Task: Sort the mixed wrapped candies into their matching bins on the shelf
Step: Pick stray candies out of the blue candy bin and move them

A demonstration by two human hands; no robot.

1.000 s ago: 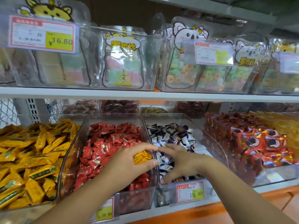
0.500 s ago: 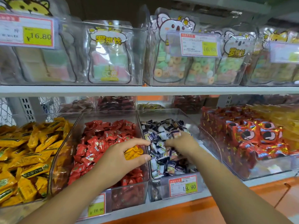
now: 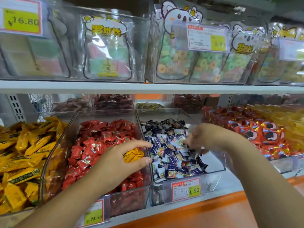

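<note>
My left hand [image 3: 118, 162] hovers over the right side of the clear bin of red wrapped candies [image 3: 102, 137] and holds a yellow wrapped candy [image 3: 133, 155] between thumb and fingers. My right hand [image 3: 207, 137] is blurred above the neighbouring bin of blue-and-white wrapped candies [image 3: 167, 150], fingertips pointing down at the pile. Whether it grips a candy is hidden by the blur. The bin of yellow wrapped candies [image 3: 24, 153] stands at the far left.
A bin of red-orange packets [image 3: 263, 134] sits right of the blue-and-white bin. Price tags [image 3: 185, 190] hang on the bin fronts. An upper shelf [image 3: 148, 88] carries clear boxes of bagged gummies [image 3: 107, 50]. An orange ledge [image 3: 213, 211] runs along the front.
My right hand rose from the front of the blue-and-white bin to its middle right. My left hand kept the yellow candy and stayed over the red bin.
</note>
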